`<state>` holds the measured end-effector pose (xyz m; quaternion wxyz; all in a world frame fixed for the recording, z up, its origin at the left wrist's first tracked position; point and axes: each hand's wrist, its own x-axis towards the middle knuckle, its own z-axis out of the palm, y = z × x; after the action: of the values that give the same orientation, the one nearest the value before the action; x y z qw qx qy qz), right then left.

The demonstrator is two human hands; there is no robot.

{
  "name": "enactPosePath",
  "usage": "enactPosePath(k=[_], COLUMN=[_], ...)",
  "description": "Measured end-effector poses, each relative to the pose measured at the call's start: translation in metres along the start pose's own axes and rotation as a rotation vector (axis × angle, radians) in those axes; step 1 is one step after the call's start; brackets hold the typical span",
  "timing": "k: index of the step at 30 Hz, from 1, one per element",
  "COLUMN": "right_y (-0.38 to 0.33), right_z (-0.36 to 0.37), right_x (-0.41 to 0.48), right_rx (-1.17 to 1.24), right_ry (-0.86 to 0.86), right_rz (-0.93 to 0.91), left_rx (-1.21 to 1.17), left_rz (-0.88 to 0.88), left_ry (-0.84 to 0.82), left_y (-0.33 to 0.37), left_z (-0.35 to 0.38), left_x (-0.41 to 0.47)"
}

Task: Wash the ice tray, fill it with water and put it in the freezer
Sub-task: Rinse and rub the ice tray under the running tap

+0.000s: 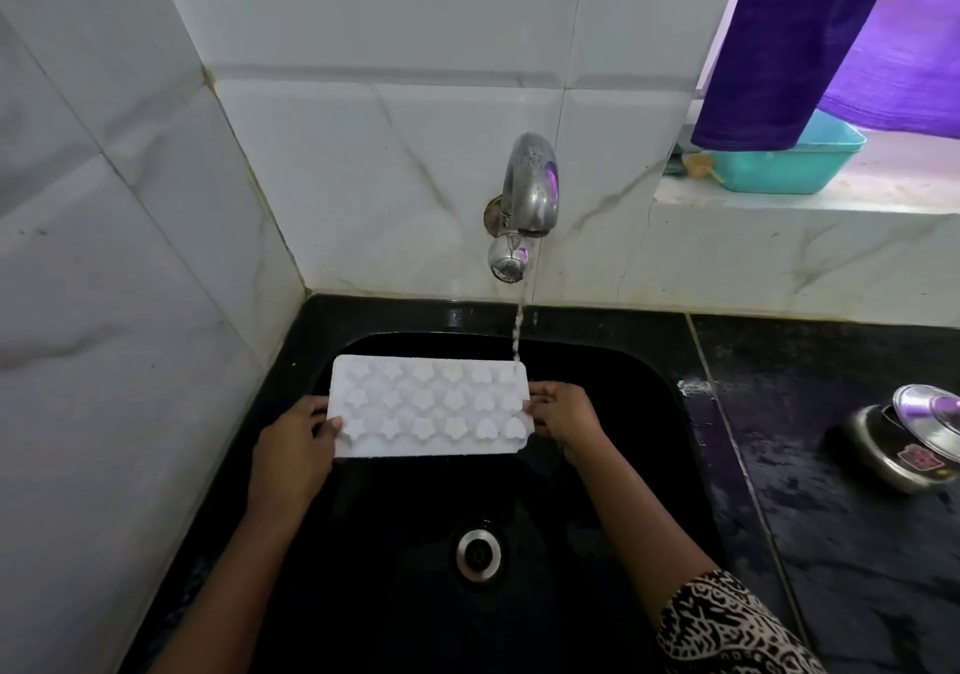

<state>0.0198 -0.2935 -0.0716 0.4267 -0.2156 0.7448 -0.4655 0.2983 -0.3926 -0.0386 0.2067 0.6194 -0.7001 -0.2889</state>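
A white ice tray with star and heart shaped cells is held level over the black sink. My left hand grips its left end, thumb on top. My right hand grips its right end. A thin stream of water runs from the steel tap on the tiled wall and lands at the tray's far right corner.
The sink drain lies below the tray. On the black counter to the right stands a steel pot with a lid. A teal tub sits on the window ledge under a purple cloth. White tiled walls close the left and back.
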Motion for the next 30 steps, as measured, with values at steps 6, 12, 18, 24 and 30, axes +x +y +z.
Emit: enactPosePath(k=[6,12,18,24,30], right_y=[-0.008,-0.026,-0.029,-0.021,-0.016], right_z=[-0.029,-0.082,-0.126,-0.115,-0.055], right_x=[-0.024,-0.053,-0.061,-0.041,-0.020], right_rx=[-0.142,-0.300,-0.199,0.023,0.149], right_ry=[0.090,0.295,0.469,0.475,0.274], right_rz=[-0.102,-0.259,-0.301,-0.296,-0.129], left_rx=[-0.009,-0.227,-0.312,-0.262,-0.047], left_rz=[-0.141,-0.120,0.032,0.134,0.142], left_ry=[-0.255,-0.347,-0.329,-0.195,0.017], left_y=[-0.018,0.014,0.056,0.089,0.064], left_z=[0.014,0.079,0.123,0.088,0.027], left_x=[-0.012,-0.012,0.003,0.013,0.022])
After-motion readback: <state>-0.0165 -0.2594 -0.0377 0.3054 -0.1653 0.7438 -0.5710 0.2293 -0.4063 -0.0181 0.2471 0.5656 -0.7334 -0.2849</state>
